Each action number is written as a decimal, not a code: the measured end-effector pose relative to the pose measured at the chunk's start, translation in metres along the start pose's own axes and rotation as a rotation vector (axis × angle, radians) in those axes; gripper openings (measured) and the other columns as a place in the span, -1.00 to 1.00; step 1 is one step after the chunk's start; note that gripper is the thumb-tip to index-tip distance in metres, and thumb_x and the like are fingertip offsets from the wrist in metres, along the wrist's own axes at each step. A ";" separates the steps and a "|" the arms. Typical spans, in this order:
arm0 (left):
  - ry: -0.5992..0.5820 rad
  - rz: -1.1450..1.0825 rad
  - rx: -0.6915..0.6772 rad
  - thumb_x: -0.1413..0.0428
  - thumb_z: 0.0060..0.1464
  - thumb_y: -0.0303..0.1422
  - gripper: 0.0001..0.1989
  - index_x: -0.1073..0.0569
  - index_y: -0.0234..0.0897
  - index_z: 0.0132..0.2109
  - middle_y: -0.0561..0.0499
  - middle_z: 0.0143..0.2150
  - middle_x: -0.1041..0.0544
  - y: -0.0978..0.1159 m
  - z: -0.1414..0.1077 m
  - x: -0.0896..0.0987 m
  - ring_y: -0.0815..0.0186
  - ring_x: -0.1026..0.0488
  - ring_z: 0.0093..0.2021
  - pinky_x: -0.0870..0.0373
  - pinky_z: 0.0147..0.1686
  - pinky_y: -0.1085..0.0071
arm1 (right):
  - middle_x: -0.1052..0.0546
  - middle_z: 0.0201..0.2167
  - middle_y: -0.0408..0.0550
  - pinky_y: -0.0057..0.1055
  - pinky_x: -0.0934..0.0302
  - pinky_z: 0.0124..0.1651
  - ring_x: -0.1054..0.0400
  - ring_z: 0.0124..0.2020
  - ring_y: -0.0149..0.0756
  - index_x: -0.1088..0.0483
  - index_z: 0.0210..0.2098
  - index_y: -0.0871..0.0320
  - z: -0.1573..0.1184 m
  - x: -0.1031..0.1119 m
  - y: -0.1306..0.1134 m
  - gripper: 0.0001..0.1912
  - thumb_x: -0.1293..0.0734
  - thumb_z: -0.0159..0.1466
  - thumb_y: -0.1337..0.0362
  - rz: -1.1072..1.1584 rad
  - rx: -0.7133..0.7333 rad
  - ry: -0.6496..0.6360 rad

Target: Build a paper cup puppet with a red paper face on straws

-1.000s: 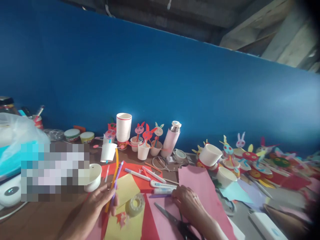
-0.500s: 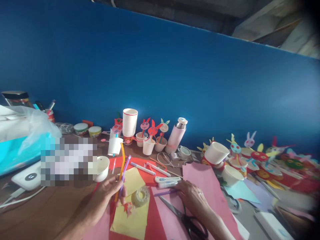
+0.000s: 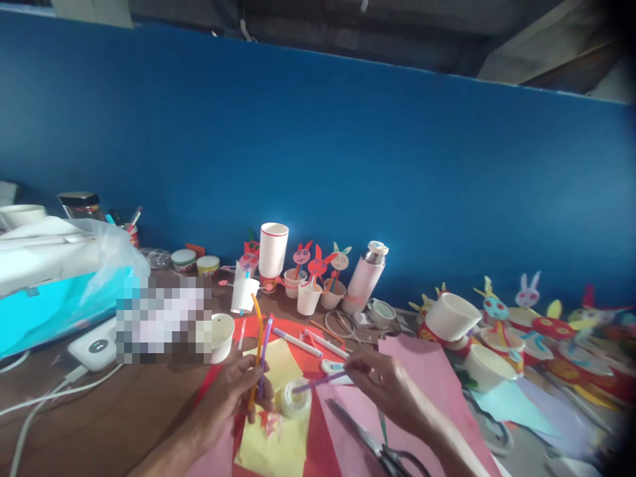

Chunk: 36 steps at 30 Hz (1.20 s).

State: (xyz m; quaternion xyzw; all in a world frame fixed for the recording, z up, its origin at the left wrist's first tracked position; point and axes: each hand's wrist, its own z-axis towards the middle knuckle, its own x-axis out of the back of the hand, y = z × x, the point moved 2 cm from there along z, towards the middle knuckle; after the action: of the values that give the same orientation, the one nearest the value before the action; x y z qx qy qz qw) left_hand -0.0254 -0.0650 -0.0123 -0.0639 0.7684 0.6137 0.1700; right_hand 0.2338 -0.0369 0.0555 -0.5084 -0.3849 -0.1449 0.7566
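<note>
My left hand (image 3: 247, 384) is closed round an orange straw (image 3: 258, 331) and a purple straw (image 3: 266, 338), both upright side by side. Another purple straw (image 3: 320, 381) is pinched at its right end by my right hand (image 3: 370, 377); its left end passes over a roll of clear tape (image 3: 296, 399). The tape lies on yellow paper (image 3: 273, 450), with small red paper scraps (image 3: 269, 423) beside it. Black-handled scissors (image 3: 362, 434) lie open below my right hand, on pink paper.
White paper cups, some with paper rabbit faces (image 3: 318, 265), stand at the back near a pink flask (image 3: 365, 278). More decorated cups (image 3: 501, 338) crowd the right. Markers (image 3: 298, 342) lie in the middle; a white power bank (image 3: 94, 344) with cables is at left.
My right hand has lifted the purple straw from the papers and brought it over the tape roll. My left hand still holds its two straws. The view has shifted slightly left.
</note>
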 end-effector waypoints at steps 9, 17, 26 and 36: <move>-0.006 -0.009 0.017 -0.05 0.07 -0.24 -0.80 -0.31 -0.31 -0.29 -0.06 -0.45 -0.54 0.009 -0.004 0.000 0.26 -0.51 -0.43 -0.28 -0.63 0.54 | -0.30 -0.59 -0.22 -0.56 0.03 -0.52 -0.08 -0.58 -0.52 -0.40 -0.41 0.22 0.078 -0.063 -0.043 -0.92 -0.30 0.07 0.34 0.631 0.030 -0.271; -0.079 -0.021 -0.012 -0.02 0.11 -0.28 -0.83 -0.30 -0.31 -0.23 -0.01 -0.51 -0.53 0.003 -0.004 0.000 0.36 -0.47 -0.58 -0.24 -0.64 0.56 | -0.29 -0.59 -0.24 -0.55 0.00 -0.47 -0.10 -0.56 -0.52 -0.36 -0.46 0.22 0.086 -0.085 -0.032 -0.95 -0.30 0.03 0.37 0.829 -0.042 -0.244; -0.096 -0.038 -0.004 -0.05 0.08 -0.29 -0.82 -0.33 -0.32 -0.22 0.02 -0.52 -0.51 0.002 -0.002 -0.001 0.39 -0.45 -0.60 -0.23 -0.65 0.57 | -0.32 -0.59 -0.23 -0.53 -0.02 -0.46 -0.14 -0.56 -0.50 -0.36 -0.46 0.21 0.085 -0.098 -0.031 -0.87 -0.34 0.03 0.27 0.817 -0.087 -0.177; -0.049 -0.013 -0.003 -0.11 0.01 -0.24 -0.76 -0.36 -0.31 -0.23 0.01 -0.52 -0.52 0.000 -0.002 0.002 0.33 -0.46 -0.56 -0.26 -0.54 0.46 | -0.30 -0.61 -0.22 -0.54 -0.07 -0.47 -0.16 -0.57 -0.50 -0.34 -0.51 0.21 0.084 -0.117 -0.027 -0.79 -0.37 0.01 0.17 0.919 -0.151 -0.236</move>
State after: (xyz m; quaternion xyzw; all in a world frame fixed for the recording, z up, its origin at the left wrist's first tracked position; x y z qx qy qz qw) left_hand -0.0279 -0.0668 -0.0124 -0.0538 0.7628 0.6150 0.1926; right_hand 0.1034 0.0048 0.0035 -0.6923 -0.1921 0.2356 0.6544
